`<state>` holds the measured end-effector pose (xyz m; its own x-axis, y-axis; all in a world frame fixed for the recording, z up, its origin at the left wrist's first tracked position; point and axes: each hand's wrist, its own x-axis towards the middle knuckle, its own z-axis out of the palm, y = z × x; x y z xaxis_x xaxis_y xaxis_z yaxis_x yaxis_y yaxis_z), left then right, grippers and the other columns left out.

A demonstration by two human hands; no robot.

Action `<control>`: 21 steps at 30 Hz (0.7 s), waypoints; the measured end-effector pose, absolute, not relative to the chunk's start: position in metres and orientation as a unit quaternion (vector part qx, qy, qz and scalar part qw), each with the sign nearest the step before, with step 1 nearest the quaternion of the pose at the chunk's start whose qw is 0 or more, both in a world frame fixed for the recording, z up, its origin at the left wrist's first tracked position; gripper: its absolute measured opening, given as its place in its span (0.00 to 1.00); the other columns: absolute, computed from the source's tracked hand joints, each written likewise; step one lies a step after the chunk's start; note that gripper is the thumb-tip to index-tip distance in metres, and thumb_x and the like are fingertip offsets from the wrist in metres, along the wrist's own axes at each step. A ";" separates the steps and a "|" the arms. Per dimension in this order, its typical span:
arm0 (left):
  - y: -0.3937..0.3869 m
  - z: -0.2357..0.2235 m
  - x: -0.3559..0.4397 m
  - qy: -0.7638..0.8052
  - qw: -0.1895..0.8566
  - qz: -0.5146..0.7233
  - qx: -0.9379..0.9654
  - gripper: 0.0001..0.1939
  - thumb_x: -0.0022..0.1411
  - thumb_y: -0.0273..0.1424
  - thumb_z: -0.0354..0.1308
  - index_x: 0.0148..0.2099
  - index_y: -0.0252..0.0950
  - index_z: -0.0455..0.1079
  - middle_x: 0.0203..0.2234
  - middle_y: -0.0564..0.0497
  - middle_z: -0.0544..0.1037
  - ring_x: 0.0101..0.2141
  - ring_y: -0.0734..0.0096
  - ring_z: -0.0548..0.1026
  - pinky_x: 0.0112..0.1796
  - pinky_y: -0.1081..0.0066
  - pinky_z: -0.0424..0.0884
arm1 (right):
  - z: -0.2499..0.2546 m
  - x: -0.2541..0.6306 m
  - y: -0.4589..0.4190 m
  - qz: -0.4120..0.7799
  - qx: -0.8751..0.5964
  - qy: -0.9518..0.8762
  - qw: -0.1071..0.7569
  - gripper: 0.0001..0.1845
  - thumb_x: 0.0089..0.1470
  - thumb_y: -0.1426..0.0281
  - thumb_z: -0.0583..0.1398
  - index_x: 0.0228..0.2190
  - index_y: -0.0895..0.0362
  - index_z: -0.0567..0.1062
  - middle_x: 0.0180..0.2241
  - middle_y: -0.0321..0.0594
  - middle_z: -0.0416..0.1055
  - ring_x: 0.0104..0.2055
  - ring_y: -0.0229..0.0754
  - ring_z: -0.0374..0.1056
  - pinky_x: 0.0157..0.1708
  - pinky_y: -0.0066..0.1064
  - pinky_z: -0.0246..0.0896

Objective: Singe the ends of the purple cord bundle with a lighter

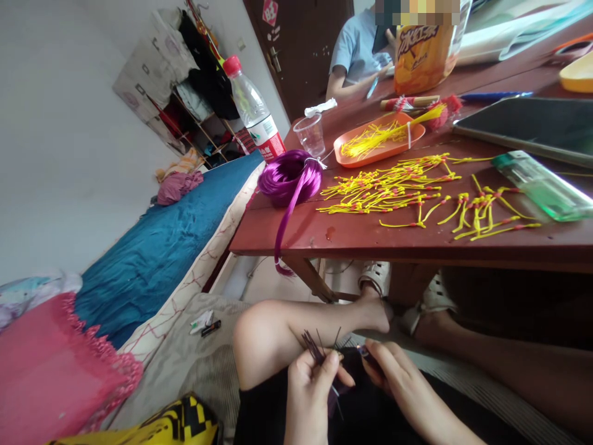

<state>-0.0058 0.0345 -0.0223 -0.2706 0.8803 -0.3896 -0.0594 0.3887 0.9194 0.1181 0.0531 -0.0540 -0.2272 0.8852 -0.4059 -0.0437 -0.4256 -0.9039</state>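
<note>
Over my lap, my left hand (pixel 312 386) is closed on a bundle of thin dark purple cords (pixel 313 347), pinched between thumb and fingers with loose ends sticking out above and below. Just to its right, my right hand (pixel 393 374) is wrapped round a small dark lighter (pixel 364 353), its shiny tip pointing toward the cords and apart from them. Most of the lighter is hidden by my fingers. On the table lie a coil of purple cord (pixel 291 179), its tail over the edge, and many yellow cords with red knots (pixel 393 188).
The red-brown table (pixel 352 238) also bears an orange tray (pixel 345 159) of yellow strands, a clear cup (pixel 310 133), a bottle (pixel 254 108), a green plastic item (pixel 546 185) and a dark tablet (pixel 532 127). Across it sits a person (pixel 354 52). A bed (pixel 171 228) stands left.
</note>
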 end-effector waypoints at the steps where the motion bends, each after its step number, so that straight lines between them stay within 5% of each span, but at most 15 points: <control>1: 0.035 -0.023 -0.006 0.654 0.515 0.455 0.317 0.14 0.46 0.38 0.62 0.23 0.31 0.70 0.13 0.51 0.73 0.20 0.75 0.67 0.26 0.77 0.61 | -0.054 0.118 0.053 0.669 -0.517 -0.406 0.347 0.23 0.47 0.50 0.46 0.14 0.54 0.53 0.16 0.30 0.48 0.21 0.35 0.47 0.23 0.28 0.46; 21: 0.035 -0.012 -0.009 0.682 0.475 0.341 0.440 0.16 0.52 0.42 0.57 0.24 0.32 0.67 0.15 0.50 0.74 0.19 0.75 0.65 0.23 0.77 0.59 | -0.055 0.124 0.056 0.665 -0.517 -0.423 0.335 0.21 0.49 0.53 0.46 0.15 0.54 0.52 0.17 0.30 0.48 0.22 0.35 0.46 0.24 0.28 0.45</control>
<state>-0.0088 0.0353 -0.0117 -0.1617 0.9236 -0.3475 0.2767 0.3805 0.8824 0.1244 0.0557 -0.0545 -0.2407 0.8825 -0.4041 -0.0080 -0.4181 -0.9083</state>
